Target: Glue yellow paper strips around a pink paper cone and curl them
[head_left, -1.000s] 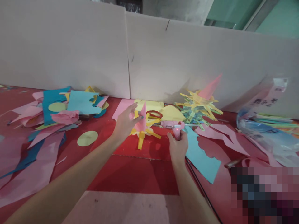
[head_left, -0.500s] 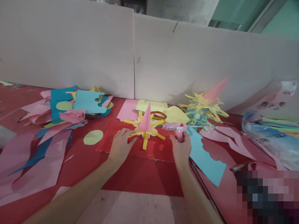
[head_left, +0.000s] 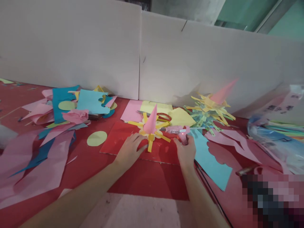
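A paper flower with yellow strips (head_left: pixel 150 144) and an upright pink paper cone (head_left: pixel 151 122) at its centre stands on a red board (head_left: pixel 123 147). My left hand (head_left: pixel 130 148) is at the flower's lower left edge, thumb and fingers apart, fingertips over a strip. Whether they press on it I cannot tell. My right hand (head_left: pixel 186 152) is wrapped round the handle of a pink glue gun (head_left: pixel 182 133), whose small red light is on. The gun's nozzle points left, at the flower's right side.
Red-handled scissors (head_left: pixel 164 117) lie behind the flower. A second paper flower with a cone (head_left: pixel 209 109) leans at the back right. Coloured paper scraps (head_left: pixel 92 101) pile up left, blue paper (head_left: pixel 209 158) lies right, and a plastic bag (head_left: pixel 273 136) is far right. A white panel (head_left: pixel 95 47) stands behind.
My left hand has moved right, closer to the flower's lower strip. My right hand keeps its grip on the glue gun. The whole view has shifted slightly.
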Demonstrator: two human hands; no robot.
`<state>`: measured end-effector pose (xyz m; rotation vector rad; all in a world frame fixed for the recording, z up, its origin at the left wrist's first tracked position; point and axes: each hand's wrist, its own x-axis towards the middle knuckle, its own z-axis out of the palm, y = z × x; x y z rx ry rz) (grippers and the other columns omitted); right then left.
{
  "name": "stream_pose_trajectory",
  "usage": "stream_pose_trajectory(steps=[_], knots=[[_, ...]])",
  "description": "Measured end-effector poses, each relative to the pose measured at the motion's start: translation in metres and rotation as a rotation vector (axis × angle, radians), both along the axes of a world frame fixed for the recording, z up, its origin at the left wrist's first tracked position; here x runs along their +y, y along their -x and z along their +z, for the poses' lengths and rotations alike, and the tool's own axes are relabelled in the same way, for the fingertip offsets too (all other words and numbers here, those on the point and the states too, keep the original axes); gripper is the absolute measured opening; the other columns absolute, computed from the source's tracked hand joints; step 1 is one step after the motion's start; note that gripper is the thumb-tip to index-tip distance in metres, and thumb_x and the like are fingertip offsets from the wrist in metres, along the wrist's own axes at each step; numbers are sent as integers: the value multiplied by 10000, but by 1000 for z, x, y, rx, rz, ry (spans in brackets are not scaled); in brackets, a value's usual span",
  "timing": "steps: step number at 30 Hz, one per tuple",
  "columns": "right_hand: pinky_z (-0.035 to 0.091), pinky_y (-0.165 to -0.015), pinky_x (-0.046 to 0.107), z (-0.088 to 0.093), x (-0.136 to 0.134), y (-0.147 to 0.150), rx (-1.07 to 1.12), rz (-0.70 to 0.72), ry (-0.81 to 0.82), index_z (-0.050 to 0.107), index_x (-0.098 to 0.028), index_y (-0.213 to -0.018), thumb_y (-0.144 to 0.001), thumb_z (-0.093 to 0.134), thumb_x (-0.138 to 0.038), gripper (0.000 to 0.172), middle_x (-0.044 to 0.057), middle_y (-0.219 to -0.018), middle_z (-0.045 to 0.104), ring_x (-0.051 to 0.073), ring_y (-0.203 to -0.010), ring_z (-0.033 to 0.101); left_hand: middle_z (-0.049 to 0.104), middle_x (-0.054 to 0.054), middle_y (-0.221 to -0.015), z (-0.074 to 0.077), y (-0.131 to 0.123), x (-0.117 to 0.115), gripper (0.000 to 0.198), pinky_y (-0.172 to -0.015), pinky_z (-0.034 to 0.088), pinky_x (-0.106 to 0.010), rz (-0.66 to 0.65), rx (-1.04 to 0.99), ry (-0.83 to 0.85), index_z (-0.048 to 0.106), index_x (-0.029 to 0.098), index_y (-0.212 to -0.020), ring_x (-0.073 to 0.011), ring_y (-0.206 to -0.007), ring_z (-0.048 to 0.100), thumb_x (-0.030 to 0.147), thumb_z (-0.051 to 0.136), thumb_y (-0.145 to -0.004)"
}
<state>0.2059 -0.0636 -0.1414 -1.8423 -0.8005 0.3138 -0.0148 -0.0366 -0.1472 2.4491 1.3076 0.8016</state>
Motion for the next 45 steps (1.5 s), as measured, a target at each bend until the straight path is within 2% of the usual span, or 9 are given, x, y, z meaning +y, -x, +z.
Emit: stream_pose_trajectory(steps=[9, 14, 17, 22, 26, 29, 37, 40, 45], knots=[[393, -688, 286, 0, -1, 1, -54, 8, 4, 555, -133, -1042, -582, 635, -451, 565, 16, -779, 561, 161, -679, 474, 562, -49, -1168, 4, -1, 0, 364, -960, 389, -437, 7, 52, 77, 525, 221, -1154, -241, -1102, 496, 408, 525, -841], [387, -682, 282, 0, 0, 1, -62, 11, 2, 562, -126, -1046, -580, 622, -444, 568, 12, -758, 564, 157, -668, 471, 532, -52, -1225, 3, -3, 3, 431, -989, 368, -451, -11, 85, 133, 497, 226, -1212, -247, -1142, 472, 368, 573, -812], [381, -673, 280, -2, 0, 0, -80, 10, 4, 562, -128, -1040, -583, 624, -444, 559, 8, -749, 562, 151, -651, 457, 534, -44, -1225, 1, -2, 4, 402, -989, 369, -454, -21, 102, 139, 530, 246, -1188, -247, -1142, 473, 372, 573, -809], [380, -663, 279, -2, 0, 0, -73, 9, 14, 559, -137, -1033, -578, 637, -449, 557, 8, -752, 560, 152, -650, 456, 521, -34, -1274, 1, -2, 4, 427, -1009, 356, -432, -31, 124, 123, 494, 265, -1232, -238, -1185, 453, 382, 545, -825], [382, -674, 282, 0, 0, 1, -74, 7, 12, 558, -138, -1032, -578, 632, -443, 552, 5, -749, 554, 152, -657, 458, 426, -16, -1403, 0, -4, 3, 472, -1061, 298, -376, -138, 194, 48, 358, 271, -1344, -188, -1294, 358, 308, 456, -884], [383, -675, 282, 0, -1, 1, -82, 11, 16, 560, -141, -1020, -582, 632, -439, 534, -3, -733, 548, 148, -649, 451, 424, -10, -1411, -3, -6, 3, 436, -1095, 239, -370, -180, 277, -4, 360, 253, -1347, -170, -1328, 318, 270, 391, -912], [409, -685, 292, -4, 0, 0, -92, 9, 29, 557, -136, -1057, -595, 625, -447, 561, 30, -798, 592, 168, -681, 506, 535, -31, -1313, 1, -7, 0, 369, -1077, 271, -412, -218, 287, -48, 444, 226, -1283, -188, -1266, 420, 208, 367, -923], [420, -759, 334, -7, 0, 1, -167, 17, 53, 546, -146, -1086, -631, 603, -449, 551, 82, -922, 617, 209, -784, 546, 612, -34, -1211, 2, -6, 0, 300, -1044, 334, -389, -260, 229, -58, 521, 214, -1187, -175, -1166, 519, 197, 392, -917], [400, -873, 378, -13, -3, 4, -382, 148, 22, 529, -147, -1119, -673, 561, -387, 507, 136, -1099, 597, 258, -989, 541, 669, -44, -1074, 0, -4, -1, 243, -960, 424, -354, -300, 149, -131, 570, 195, -1097, -165, -1004, 606, 184, 419, -907]])
